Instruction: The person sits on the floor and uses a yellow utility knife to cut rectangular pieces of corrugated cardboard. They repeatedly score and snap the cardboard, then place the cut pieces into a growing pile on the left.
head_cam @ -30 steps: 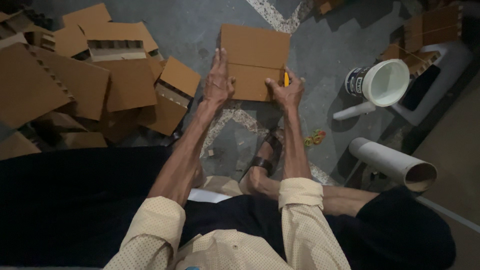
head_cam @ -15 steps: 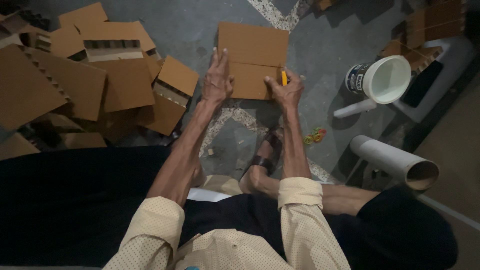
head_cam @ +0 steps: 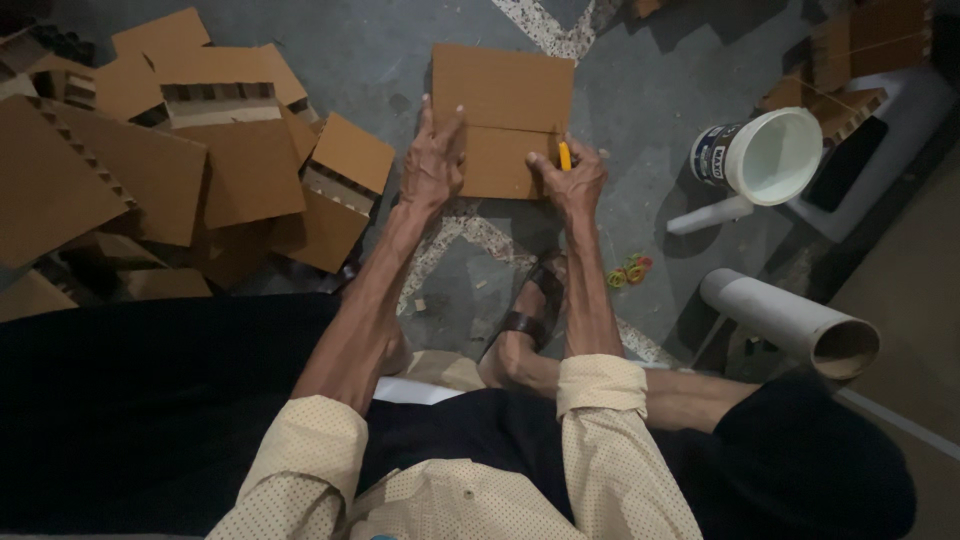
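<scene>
On the grey concrete floor [head_cam: 640, 90], the left hand [head_cam: 432, 165] presses flat and open on the cardboard sheet [head_cam: 502, 115]; the right hand [head_cam: 572, 178] fingers grip a yellow cutter [head_cam: 564, 156] at its edge.

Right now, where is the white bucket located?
In the head view, the white bucket lies tipped on the grey floor at the upper right, right of the right hand and cardboard sheet, above the cardboard tube.

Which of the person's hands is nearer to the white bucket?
Right. The right hand, gripping a yellow tool, sits between the cardboard sheet and the white bucket; the left hand presses the sheet's far side.
</scene>
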